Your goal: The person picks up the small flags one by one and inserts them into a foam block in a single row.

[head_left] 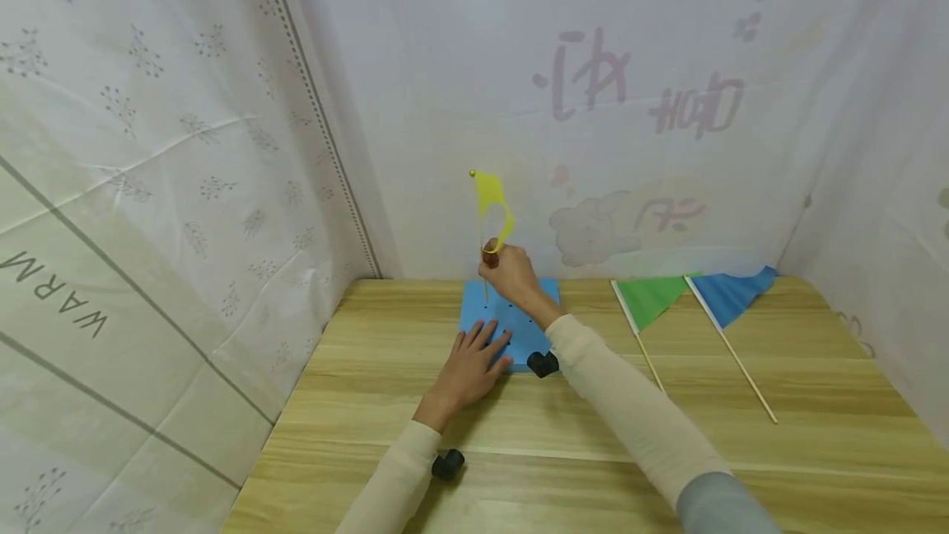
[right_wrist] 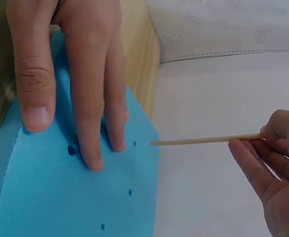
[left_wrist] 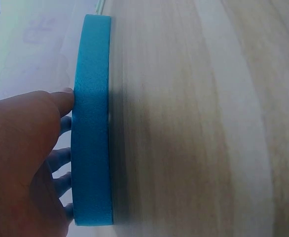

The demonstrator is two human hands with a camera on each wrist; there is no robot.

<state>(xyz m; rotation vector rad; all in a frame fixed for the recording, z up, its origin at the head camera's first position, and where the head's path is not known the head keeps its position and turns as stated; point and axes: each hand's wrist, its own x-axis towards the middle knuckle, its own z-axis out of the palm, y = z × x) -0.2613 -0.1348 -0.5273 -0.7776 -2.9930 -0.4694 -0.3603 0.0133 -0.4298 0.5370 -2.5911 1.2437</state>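
My right hand [head_left: 511,274] pinches the thin wooden stick [right_wrist: 203,140] of a yellow flag [head_left: 489,192]. In the head view the stick stands nearly upright over the far left part of a blue foam board [head_left: 530,344] with small holes. The right wrist view shows the stick's bare end just off the board's surface, near a hole. My left hand [head_left: 467,369] lies on the board's near left part, its fingers spread and straight, the tips touching the top face. In the left wrist view the thumb [left_wrist: 63,101] touches the board's top edge.
A green flag [head_left: 648,299] and a blue flag [head_left: 730,295] on sticks lie to the right on the wooden table [head_left: 356,402]. Printed cloth [head_left: 445,64] hangs behind the table and at both sides. Black wrist devices [head_left: 544,364] sit beneath both forearms.
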